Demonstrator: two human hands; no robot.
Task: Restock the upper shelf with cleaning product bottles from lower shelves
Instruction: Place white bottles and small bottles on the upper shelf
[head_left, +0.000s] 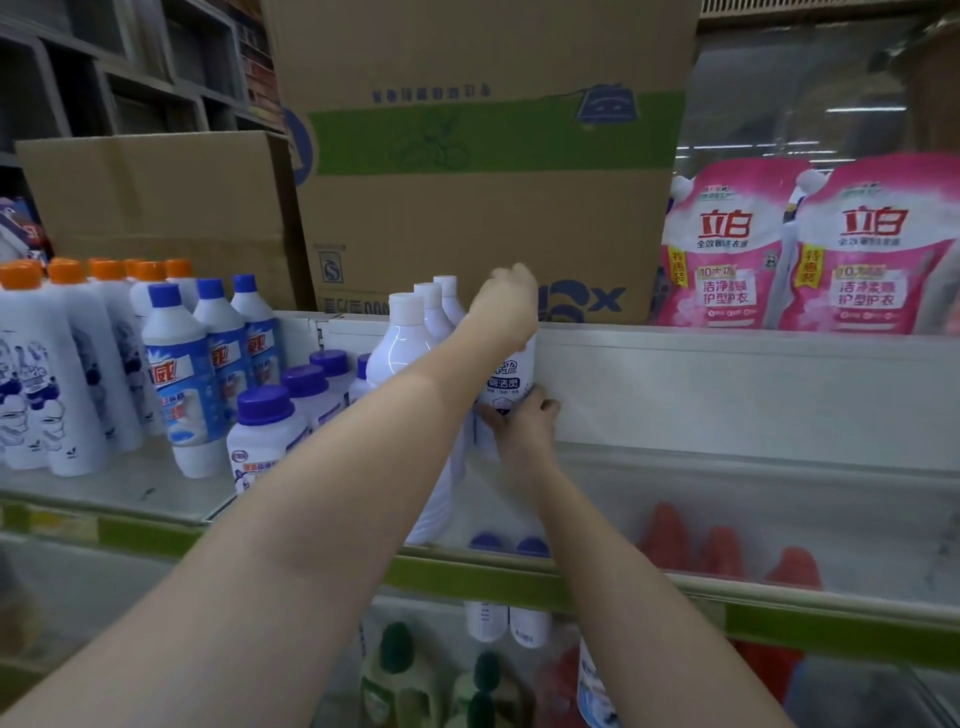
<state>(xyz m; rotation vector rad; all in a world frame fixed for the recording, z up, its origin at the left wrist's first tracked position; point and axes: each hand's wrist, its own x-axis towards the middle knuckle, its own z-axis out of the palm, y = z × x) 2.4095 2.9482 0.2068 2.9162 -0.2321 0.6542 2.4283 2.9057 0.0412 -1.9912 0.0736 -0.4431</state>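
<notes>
A white cleaning bottle (511, 374) with dark lettering on its label stands upright on the upper shelf (727, 467), at the right end of a row of plain white bottles with white caps (410, 332), and it sits tight against a white divider wall (727, 384) on its right. Both hands are on this bottle. The left hand (506, 306) reaches across from the left and curls over the bottle's top and shoulder, hiding the cap. The right hand (524, 423) comes up from below and grips the lower part of the bottle, thumb on the right side and fingers wrapped round the left. Further left along the same shelf stand blue-capped bottles with blue labels (179, 374), short purple-capped bottles (267, 431), and orange-capped white bottles (49, 364) toward the left edge. Behind, on a higher level, sit a large cardboard box (483, 171) with a green band and two pink detergent pouches (810, 244) on the right. Below the shelf's green front edge (467, 577), more bottles show dimly.
</notes>
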